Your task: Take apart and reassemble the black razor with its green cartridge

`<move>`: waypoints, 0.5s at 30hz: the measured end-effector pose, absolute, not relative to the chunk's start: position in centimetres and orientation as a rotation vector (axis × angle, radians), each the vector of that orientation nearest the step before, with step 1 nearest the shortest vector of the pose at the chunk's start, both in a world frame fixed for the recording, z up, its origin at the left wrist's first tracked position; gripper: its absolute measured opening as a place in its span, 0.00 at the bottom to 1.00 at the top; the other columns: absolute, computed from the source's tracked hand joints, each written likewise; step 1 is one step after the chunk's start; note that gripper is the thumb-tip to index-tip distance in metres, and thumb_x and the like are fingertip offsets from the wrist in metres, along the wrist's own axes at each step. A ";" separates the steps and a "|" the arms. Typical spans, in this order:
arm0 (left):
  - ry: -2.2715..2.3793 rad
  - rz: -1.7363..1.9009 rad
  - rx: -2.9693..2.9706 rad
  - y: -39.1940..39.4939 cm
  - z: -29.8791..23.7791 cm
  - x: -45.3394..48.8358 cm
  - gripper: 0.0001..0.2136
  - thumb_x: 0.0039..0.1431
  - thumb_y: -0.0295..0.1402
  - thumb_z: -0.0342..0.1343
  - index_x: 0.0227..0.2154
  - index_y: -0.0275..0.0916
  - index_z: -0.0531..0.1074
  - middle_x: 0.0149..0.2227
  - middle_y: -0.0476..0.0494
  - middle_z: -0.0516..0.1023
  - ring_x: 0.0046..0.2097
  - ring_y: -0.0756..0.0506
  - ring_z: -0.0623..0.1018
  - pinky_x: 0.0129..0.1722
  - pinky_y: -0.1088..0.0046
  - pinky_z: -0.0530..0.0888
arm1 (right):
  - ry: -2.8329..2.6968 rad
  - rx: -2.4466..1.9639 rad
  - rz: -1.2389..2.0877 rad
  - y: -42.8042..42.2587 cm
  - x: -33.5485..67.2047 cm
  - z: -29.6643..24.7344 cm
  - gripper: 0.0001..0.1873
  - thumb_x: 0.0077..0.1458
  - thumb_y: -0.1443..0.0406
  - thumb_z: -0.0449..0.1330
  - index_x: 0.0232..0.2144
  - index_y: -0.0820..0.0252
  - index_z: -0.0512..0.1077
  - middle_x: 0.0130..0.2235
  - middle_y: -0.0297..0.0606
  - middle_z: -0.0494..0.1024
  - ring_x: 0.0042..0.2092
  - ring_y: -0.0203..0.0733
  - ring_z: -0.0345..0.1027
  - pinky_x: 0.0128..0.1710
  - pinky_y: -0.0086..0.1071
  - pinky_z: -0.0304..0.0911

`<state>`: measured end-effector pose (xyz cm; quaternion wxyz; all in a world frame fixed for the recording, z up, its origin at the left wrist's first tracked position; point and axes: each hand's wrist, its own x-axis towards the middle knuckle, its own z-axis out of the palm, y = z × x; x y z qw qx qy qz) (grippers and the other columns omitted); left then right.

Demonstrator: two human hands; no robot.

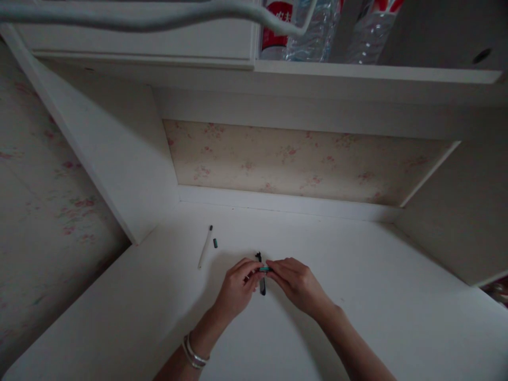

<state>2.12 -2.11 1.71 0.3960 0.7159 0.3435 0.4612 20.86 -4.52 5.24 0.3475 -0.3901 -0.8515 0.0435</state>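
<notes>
Left hand (236,288) and right hand (294,280) pinch small green-black battery (264,269) over slim black piece (262,287); white pen (205,248), second battery (215,243) lie toward worktop's (337,254) back-left corner.

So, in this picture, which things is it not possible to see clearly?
Head view, green-and-black piece: its ends, covered by the fingers.
Head view, black item: its middle, behind the piece and fingers.
Head view, white stick: any markings, too small.
Head view, red-labelled bottle: upper part, cut off by the top edge.
</notes>
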 end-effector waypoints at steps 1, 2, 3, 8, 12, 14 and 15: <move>0.873 1.183 1.821 -2.1 1.8 2.1 0.07 0.61 0.33 0.52 0.37 0.38 0.73 0.32 0.48 0.70 0.24 0.55 0.69 0.22 0.81 0.69 | -2.186 -1.009 0.120 -4.5 20.8 5.3 0.15 0.64 0.62 0.53 0.50 0.58 0.70 0.42 0.44 0.78 0.41 0.45 0.72 0.42 0.39 0.68; 0.876 1.200 1.829 -2.1 1.9 2.0 0.07 0.61 0.33 0.51 0.37 0.38 0.73 0.32 0.48 0.70 0.24 0.55 0.69 0.22 0.81 0.69 | -2.149 -1.016 0.140 -4.5 20.8 5.3 0.15 0.63 0.61 0.54 0.50 0.58 0.70 0.42 0.44 0.78 0.40 0.44 0.72 0.41 0.38 0.68; 0.879 1.223 1.835 -2.0 2.0 1.9 0.07 0.61 0.33 0.51 0.37 0.38 0.73 0.32 0.48 0.70 0.24 0.55 0.69 0.22 0.81 0.69 | -2.092 -1.042 0.172 -4.5 20.7 5.3 0.16 0.62 0.60 0.55 0.50 0.57 0.70 0.43 0.44 0.77 0.39 0.44 0.72 0.40 0.38 0.68; 0.921 1.395 1.808 -1.8 3.0 1.1 0.06 0.61 0.31 0.50 0.37 0.38 0.72 0.31 0.49 0.70 0.23 0.55 0.69 0.22 0.81 0.69 | -1.723 -1.282 0.323 -4.3 19.5 4.9 0.14 0.64 0.60 0.51 0.41 0.59 0.74 0.37 0.42 0.78 0.33 0.41 0.70 0.32 0.32 0.66; 0.922 1.479 1.819 -2.0 3.6 0.5 0.06 0.61 0.30 0.50 0.37 0.39 0.72 0.30 0.49 0.70 0.23 0.55 0.70 0.22 0.80 0.69 | -1.885 -1.308 0.423 -3.2 16.5 3.8 0.14 0.63 0.66 0.49 0.33 0.59 0.75 0.30 0.37 0.77 0.30 0.39 0.70 0.31 0.29 0.63; 0.930 1.495 1.821 -2.1 3.8 0.3 0.06 0.60 0.29 0.51 0.37 0.38 0.72 0.31 0.49 0.70 0.23 0.55 0.70 0.23 0.80 0.70 | -2.053 -1.250 0.442 -2.1 14.4 3.2 0.15 0.61 0.69 0.49 0.29 0.60 0.74 0.28 0.37 0.77 0.29 0.39 0.70 0.31 0.30 0.63; 0.938 1.501 1.821 -2.2 3.8 0.3 0.06 0.60 0.29 0.51 0.37 0.38 0.72 0.31 0.49 0.71 0.23 0.55 0.70 0.23 0.80 0.70 | -2.096 -1.224 0.441 -1.5 13.3 2.9 0.15 0.59 0.70 0.50 0.26 0.60 0.74 0.27 0.38 0.76 0.29 0.40 0.70 0.30 0.30 0.63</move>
